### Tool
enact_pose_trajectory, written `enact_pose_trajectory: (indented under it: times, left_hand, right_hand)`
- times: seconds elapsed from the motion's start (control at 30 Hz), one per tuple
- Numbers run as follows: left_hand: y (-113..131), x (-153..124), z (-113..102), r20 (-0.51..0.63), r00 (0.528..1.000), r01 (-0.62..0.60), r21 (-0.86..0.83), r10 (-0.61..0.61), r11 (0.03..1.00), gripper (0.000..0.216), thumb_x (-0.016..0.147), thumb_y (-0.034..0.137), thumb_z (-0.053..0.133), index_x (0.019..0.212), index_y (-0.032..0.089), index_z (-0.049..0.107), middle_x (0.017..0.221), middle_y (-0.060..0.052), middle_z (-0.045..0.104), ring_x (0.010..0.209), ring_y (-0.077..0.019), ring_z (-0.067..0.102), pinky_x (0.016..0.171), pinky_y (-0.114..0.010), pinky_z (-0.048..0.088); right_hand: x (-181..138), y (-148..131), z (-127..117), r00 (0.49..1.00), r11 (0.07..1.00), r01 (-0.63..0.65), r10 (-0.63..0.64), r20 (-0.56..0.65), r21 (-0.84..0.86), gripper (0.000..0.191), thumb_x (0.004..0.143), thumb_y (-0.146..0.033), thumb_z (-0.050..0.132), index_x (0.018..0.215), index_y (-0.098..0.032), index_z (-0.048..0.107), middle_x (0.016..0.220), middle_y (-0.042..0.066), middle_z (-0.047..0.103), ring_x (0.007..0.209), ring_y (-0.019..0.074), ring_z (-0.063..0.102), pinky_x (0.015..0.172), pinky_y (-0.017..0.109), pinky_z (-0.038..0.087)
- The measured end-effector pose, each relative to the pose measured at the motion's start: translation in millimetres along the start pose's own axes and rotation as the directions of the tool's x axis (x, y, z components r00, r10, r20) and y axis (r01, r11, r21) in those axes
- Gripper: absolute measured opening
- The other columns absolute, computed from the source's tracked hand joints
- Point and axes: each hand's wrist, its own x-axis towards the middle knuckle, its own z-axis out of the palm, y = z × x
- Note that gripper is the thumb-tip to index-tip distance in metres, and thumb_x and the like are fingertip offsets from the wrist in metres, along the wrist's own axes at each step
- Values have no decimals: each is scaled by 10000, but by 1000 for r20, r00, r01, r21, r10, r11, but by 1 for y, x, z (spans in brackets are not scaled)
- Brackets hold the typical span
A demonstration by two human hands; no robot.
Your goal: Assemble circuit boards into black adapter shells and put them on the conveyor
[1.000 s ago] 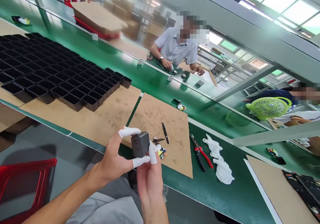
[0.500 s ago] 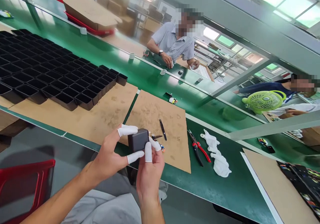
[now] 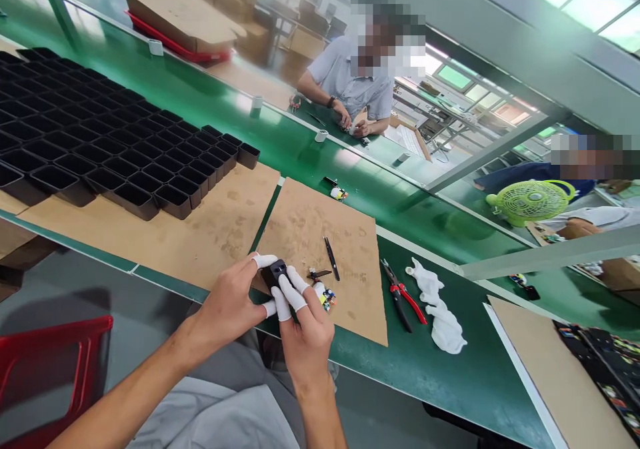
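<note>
Both my hands close around a small black charger block (image 3: 273, 275) above the near edge of the green bench. My left hand (image 3: 231, 305) grips it from the left, with white cots on its fingertips. My right hand (image 3: 306, 332) covers it from below and the right, fingers in white cots pressed over its top. Most of the block is hidden by my fingers. Just right of it, on a brown board (image 3: 320, 249), lie a small circuit board with coloured parts (image 3: 326, 296), a dark clip piece (image 3: 317, 275) and black tweezers (image 3: 331, 257).
Red-handled cutters (image 3: 400, 294) and white gloves (image 3: 436, 305) lie to the right on the green bench (image 3: 440, 375). Rows of black trays (image 3: 100, 149) fill the left. A red chair (image 3: 50, 362) stands at lower left. A person works across the belt; a green fan (image 3: 531, 201) is at right.
My hands have lowered the black block toward the board and turned it. My right fingers have moved from under the block to over its top, hiding most of it.
</note>
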Motion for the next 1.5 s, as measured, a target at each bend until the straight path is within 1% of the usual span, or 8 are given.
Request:
enact_pose_trajectory:
  times: [0.13,0.33,0.57,0.8,0.9,1.07,1.3,1.5]
  left_hand:
    - [4,4,-3,17,1000,-9,11,9,1000,629,707,20,706,1306,213,694,1218,-69,824,1131,-279,815,975,-383,674]
    - [-7,2,2,67,993,92,101,-99,991,570,634,-14,661,1154,214,700,1084,-52,813,991,-281,812,867,-392,678]
    - [12,-1,-1,-55,995,-78,85,83,993,706,712,11,696,1383,227,653,1262,-96,802,1192,-316,792,1035,-428,674]
    - [-18,-7,14,90,995,15,156,-30,988,664,707,-5,670,1340,195,672,1292,-139,789,1286,-368,768,1104,-537,668]
    - [-21,-10,15,68,996,53,122,-61,991,683,755,43,729,1416,187,633,1333,-154,784,1291,-367,773,1107,-540,670]
    - [-14,-13,8,-1,999,53,103,-53,993,731,874,239,819,1548,212,535,1463,-165,757,1354,-375,753,1144,-554,656]
    - [-7,-5,4,7,998,-60,116,59,991,554,847,65,595,1372,232,651,1226,-107,791,1179,-306,800,983,-439,713]
    - [-16,-19,7,-97,995,-21,142,35,990,485,1020,208,633,1502,248,590,1352,-118,802,1276,-318,782,1111,-493,674]
  right_hand:
    - [-1,3,-5,997,998,63,-61,46,-25,597,1037,-15,723,1565,-294,719,1359,141,842,1322,307,817,1103,420,714]
    - [-8,12,3,986,992,93,-80,143,-86,487,1079,-64,674,1532,-226,742,1209,168,856,1181,313,867,1038,438,736]
    - [1,2,-15,989,983,121,-107,105,-140,750,1067,-46,677,1729,-363,521,1438,146,803,1328,337,804,1068,481,715]
    - [-2,19,-4,967,995,56,-32,254,-86,480,1099,-91,615,1539,-256,716,1217,157,823,1176,309,838,951,440,738]
    - [-1,17,-5,971,995,50,-28,237,-90,517,1094,-69,614,1569,-259,693,1204,152,819,1183,299,839,954,422,740]
    - [3,7,-8,986,998,-10,21,167,-65,673,1073,-23,635,1681,-307,585,1468,166,774,1408,316,761,1117,453,696]
    - [-3,16,2,974,993,-29,52,220,-110,622,1079,-28,614,1646,-282,628,1499,197,763,1359,328,791,1047,460,726]
    - [-1,10,-9,982,994,48,-29,188,-98,708,1059,3,605,1710,-269,558,1491,184,782,1423,352,757,1104,471,715]
